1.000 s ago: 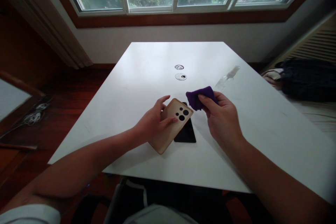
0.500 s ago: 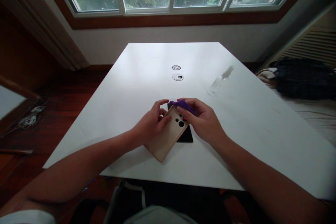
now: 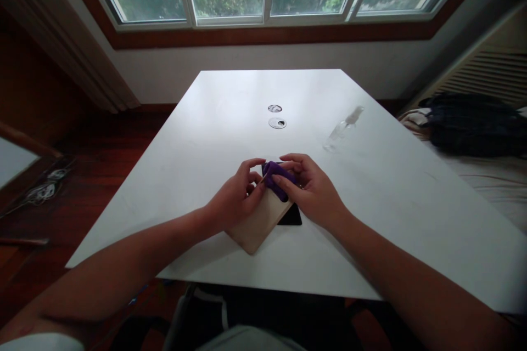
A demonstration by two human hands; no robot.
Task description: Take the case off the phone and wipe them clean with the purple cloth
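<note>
Both forearms slant in from the lower corners and converge over the white flat-topped table [image 3: 185, 159]. The left hand [image 3: 236, 196] grips the beige rectangular phone case [image 3: 256, 230] along its upper left edge, thumb on top, index finger arched forward. The right hand [image 3: 316, 192], wrist angled inward, pinches the bunched purple cloth [image 3: 276, 174] against the case's upper end (camera cutouts mostly covered). Case sits diagonally above the flat black slab [image 3: 291, 216]; contact between them cannot be told.

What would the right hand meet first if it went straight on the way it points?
Beyond the purple cloth it holds, the right hand would probably meet the fingertips of the left hand first, though depth is unclear.
</note>
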